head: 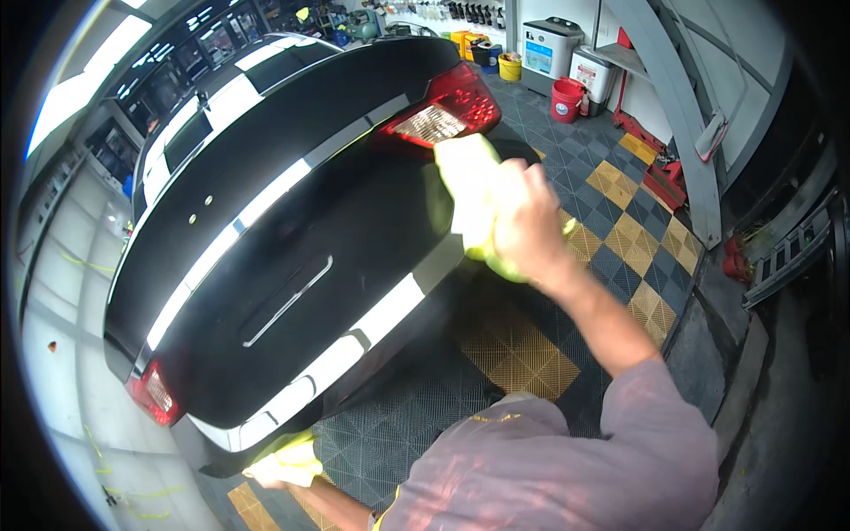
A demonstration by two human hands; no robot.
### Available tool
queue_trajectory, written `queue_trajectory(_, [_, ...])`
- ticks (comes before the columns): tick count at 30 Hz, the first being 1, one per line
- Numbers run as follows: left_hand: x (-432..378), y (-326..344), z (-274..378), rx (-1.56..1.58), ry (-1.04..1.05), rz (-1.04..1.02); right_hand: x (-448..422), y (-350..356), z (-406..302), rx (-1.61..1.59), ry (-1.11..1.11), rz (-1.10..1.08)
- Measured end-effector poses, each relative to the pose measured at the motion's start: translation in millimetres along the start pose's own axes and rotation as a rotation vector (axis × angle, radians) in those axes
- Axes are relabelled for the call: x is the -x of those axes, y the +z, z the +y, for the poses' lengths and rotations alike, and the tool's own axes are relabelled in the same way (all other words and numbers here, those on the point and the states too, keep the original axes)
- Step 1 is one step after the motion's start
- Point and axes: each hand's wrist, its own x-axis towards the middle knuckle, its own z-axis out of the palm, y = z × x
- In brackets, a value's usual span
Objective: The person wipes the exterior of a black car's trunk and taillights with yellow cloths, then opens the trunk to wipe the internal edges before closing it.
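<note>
The rear of a glossy black car (pixel 378 226) fills the middle of the view. My right hand (pixel 531 219) grips a yellow-green cloth (pixel 468 186), a microfiber by its look, against the corner of the car just below the right tail light (pixel 458 109). Low on the left, my left hand (pixel 264 470) holds a second yellow-green cloth (pixel 299 456) beside the bumper's lower corner. Above that hand is the left tail light (pixel 156 395). A chrome trim strip (pixel 289 302) sits in the recess of the trunk lid. Bright light bands reflect along the bodywork.
Interlocking grey and yellow floor tiles (pixel 617 182) surround the car. A red bucket (pixel 566 99), a yellow bucket (pixel 510 67) and a white washing machine (pixel 548 50) stand at the back right. A red floor jack (pixel 664 182) rests near a grey post (pixel 690 126). A ladder (pixel 790 255) lies farther right.
</note>
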Motion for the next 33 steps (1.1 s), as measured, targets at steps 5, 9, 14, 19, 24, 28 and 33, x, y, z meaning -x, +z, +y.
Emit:
queue_trajectory(5, [7,40,-22,-0.105,0.035,0.018,21,47,6,-0.113,-0.440,-0.124])
queue_trajectory(9, [12,58,-22,-0.158,0.086,0.045,-30,74,128,-0.327,-0.422,-0.065])
queue_trajectory(14, [14,72,-24,-0.176,0.096,0.037,-76,131,317,-0.300,-0.316,-0.116])
queue_trajectory(19, [3,52,-9,-0.116,0.083,0.024,20,135,467,-0.210,0.416,-0.101])
queue_trajectory(24, [3,25,-8,-0.057,0.097,-0.021,8,83,373,-0.706,0.328,0.111])
queue_trajectory(28, [-3,8,-13,0.065,0.083,-0.097,-43,64,276,-0.638,-0.004,-0.341])
queue_trajectory(33, [38,59,-1,-0.092,0.321,-0.446,-31,84,200,-0.410,-0.156,-0.014])
